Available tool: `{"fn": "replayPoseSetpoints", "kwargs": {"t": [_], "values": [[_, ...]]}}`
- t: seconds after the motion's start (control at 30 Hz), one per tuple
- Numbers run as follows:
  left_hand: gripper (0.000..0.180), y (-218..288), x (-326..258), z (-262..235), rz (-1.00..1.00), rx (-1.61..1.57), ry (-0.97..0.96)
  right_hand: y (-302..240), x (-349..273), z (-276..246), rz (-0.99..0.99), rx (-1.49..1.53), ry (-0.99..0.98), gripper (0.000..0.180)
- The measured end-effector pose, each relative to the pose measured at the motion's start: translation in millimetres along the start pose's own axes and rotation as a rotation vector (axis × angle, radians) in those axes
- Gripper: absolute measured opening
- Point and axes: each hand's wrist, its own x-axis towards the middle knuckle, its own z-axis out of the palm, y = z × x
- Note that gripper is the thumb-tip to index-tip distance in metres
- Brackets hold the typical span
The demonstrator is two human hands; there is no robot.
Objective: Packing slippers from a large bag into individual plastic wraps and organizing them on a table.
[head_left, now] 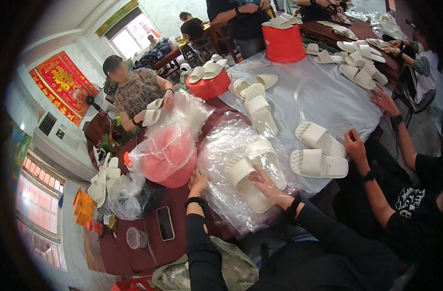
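Note:
A white open-toed slipper (253,196) lies over a spread of clear plastic bags (221,145) in front of me. My right hand (270,188) grips it at the side, fingers by the strap opening. Its mate, another white slipper (265,155), rests just beyond, under or in shiny film; which one I cannot tell. My left hand (197,183) is at the near left edge of the bags, fingers curled on the plastic. To the right, a pair of white slippers (314,163) sits on the grey plastic sheet (299,97).
Left of the bags stands a pink-red stool wrapped in plastic (168,157). A phone (165,223) and a clear cup (136,238) lie on the dark red tablecloth (129,257). Across, a person handles a slipper (152,115); another person's hands (355,148) are close on my right.

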Motion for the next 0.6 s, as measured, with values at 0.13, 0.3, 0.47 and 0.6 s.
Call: {"fn": "replayPoseSetpoints", "kwargs": {"t": [0.13, 0.3, 0.47, 0.6], "values": [[0.062, 19, -27, -10, 0.031, -0.186, 0.196, 11, 7, -12, -0.016, 0.037, -0.018, 0.064], [0.063, 52, -116, -4, 0.422, -0.534, 0.158, -2, 8, -6, 0.080, 0.127, 0.100, 0.059], [0.068, 80, -197, 17, 0.373, -0.845, 0.094, -35, -3, 19, 0.081, 0.464, 0.005, 0.051], [0.072, 89, -209, 26, 0.371, -0.907, 0.225, -60, -14, 28, 0.105, 0.716, -0.039, 0.046]]}}
